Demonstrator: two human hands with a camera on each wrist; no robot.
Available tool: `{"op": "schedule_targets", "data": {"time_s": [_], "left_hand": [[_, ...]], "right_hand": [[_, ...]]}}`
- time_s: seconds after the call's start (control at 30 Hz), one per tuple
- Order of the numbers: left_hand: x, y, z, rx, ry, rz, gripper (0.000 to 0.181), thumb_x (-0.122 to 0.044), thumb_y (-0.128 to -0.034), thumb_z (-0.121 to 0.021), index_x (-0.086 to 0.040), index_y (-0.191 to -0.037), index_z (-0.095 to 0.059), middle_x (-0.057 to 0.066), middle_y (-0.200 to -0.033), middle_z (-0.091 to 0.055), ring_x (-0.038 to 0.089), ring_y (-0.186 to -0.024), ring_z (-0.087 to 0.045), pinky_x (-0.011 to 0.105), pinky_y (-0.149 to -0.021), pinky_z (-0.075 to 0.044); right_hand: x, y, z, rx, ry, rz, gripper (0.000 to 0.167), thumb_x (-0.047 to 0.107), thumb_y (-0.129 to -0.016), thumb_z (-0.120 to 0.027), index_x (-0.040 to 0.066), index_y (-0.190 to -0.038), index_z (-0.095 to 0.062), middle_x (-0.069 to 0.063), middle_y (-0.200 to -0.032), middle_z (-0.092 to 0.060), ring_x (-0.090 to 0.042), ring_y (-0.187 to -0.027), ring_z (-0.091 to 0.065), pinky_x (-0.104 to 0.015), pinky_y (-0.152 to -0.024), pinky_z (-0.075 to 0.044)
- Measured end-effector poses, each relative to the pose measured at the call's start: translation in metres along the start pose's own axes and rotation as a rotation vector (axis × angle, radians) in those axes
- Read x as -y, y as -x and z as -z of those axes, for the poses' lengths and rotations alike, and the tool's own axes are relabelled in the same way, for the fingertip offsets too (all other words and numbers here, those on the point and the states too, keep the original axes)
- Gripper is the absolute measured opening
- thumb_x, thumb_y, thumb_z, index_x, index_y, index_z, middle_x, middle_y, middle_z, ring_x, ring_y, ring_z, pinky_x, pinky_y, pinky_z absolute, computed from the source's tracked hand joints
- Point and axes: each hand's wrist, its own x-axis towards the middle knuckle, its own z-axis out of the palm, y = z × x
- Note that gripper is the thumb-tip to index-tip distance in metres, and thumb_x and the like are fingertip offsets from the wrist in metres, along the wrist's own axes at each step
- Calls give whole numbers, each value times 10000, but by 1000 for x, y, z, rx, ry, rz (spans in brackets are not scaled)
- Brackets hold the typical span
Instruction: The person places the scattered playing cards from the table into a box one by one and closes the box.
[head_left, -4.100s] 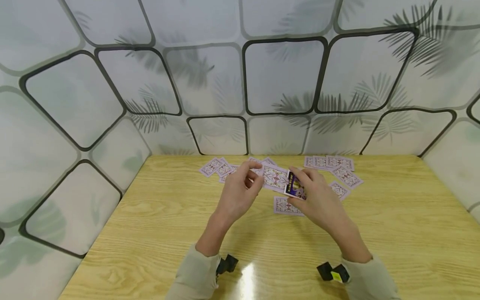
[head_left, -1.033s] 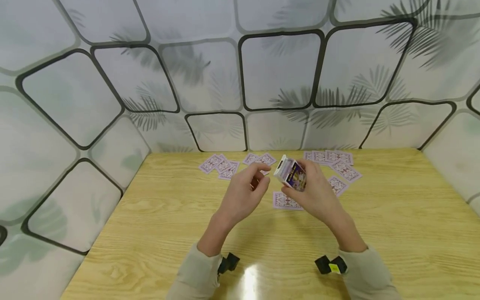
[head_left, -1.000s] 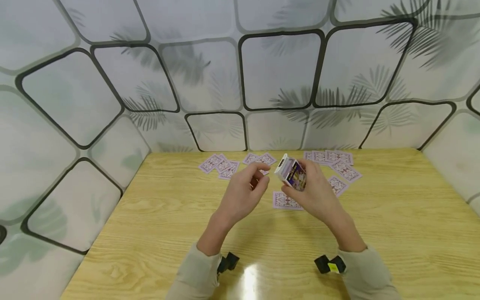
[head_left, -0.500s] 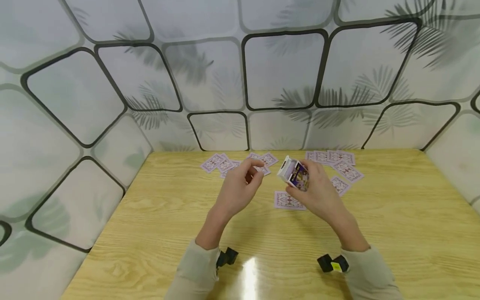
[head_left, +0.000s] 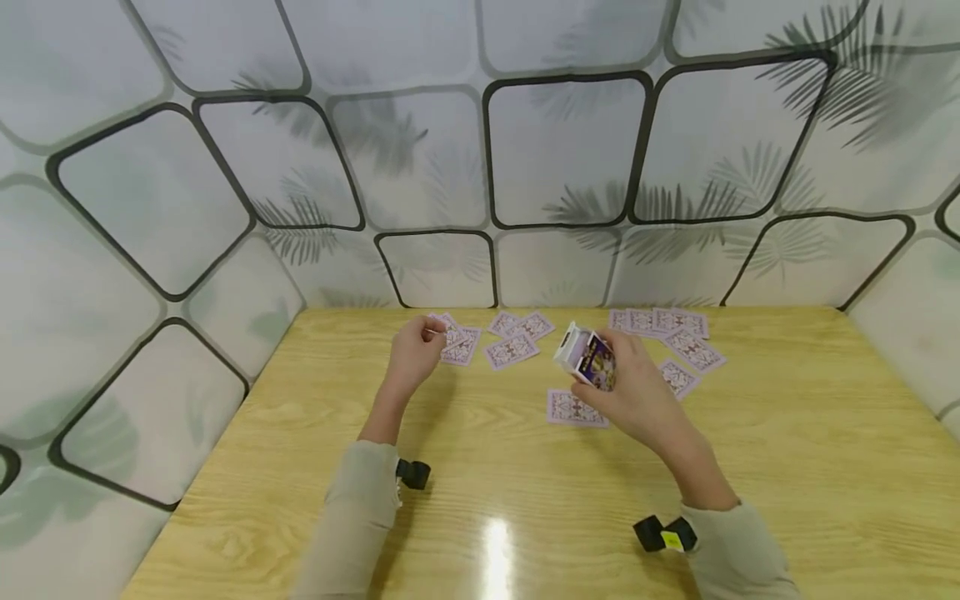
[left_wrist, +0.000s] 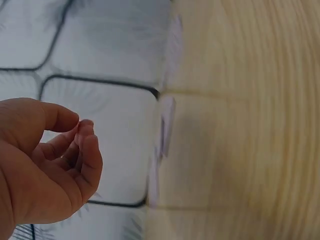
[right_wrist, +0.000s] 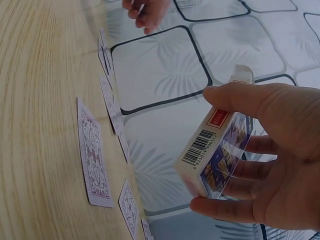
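My right hand (head_left: 637, 387) grips a playing card box (head_left: 587, 358) tilted above the table, its top flap raised and cards seen inside. In the right wrist view the thumb and fingers grip this box (right_wrist: 215, 145), its barcode side and printed face showing. My left hand (head_left: 414, 354) hovers at the left group of face-down playing cards (head_left: 461, 343), partly covering them. In the left wrist view the left hand (left_wrist: 52, 160) has loosely bent fingers, thumb near the fingertips; no card is seen between them.
Another card group (head_left: 512, 351) lies at the middle back, and a longer row (head_left: 692, 348) curves along the back right. A face-down card (head_left: 573, 408) lies in front of the box. The patterned wall (head_left: 555, 267) rises behind the wooden table (head_left: 480, 467).
My left hand has moved left from the middle card group to the left one. Over the longer span, the card seen between the left hand and the box has gone from there; the box now tilts.
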Motion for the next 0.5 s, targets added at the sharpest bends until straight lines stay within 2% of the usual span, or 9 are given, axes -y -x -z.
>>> {"op": "schedule_targets", "data": {"time_s": [0.13,0.3,0.4,0.5], "left_hand": [[19,-15,6,9,-102,33,264,-52,-912,-514,55,-1123,-631,171,-1008,-624,250,-858,-563,321,-697,-459],[33,-31,13,28,-237,49,271,-51,-903,-506,69,-1116,-624,225,-1077,-638,307,-907,-588,398,-763,-491],[40,-38,15,64,-322,80,336,-72,-919,-493,71,-1200,-610,248,-1187,-616,370,-1028,-566,459,-844,-480],[44,-43,16,99,-407,113,402,-96,-933,-473,43,-1296,-576,283,-1294,-538,458,-1160,-475,541,-931,-433]], "right_hand": [[-3,0,1,8,-3,2,759,248,-877,-755,-49,-1445,-349,-263,-1303,-449,-358,-1061,-526,-461,-824,-529],[-4,-1,0,10,-6,10,742,255,-878,-752,-49,-1432,-364,-253,-1298,-454,-334,-1030,-533,-419,-789,-534],[-5,-2,-1,16,-2,6,743,260,-877,-754,-46,-1433,-367,-252,-1314,-450,-328,-1030,-537,-408,-783,-537],[-6,-3,-2,18,3,0,752,256,-874,-757,-41,-1442,-363,-259,-1342,-438,-332,-1044,-538,-418,-794,-540]]}}
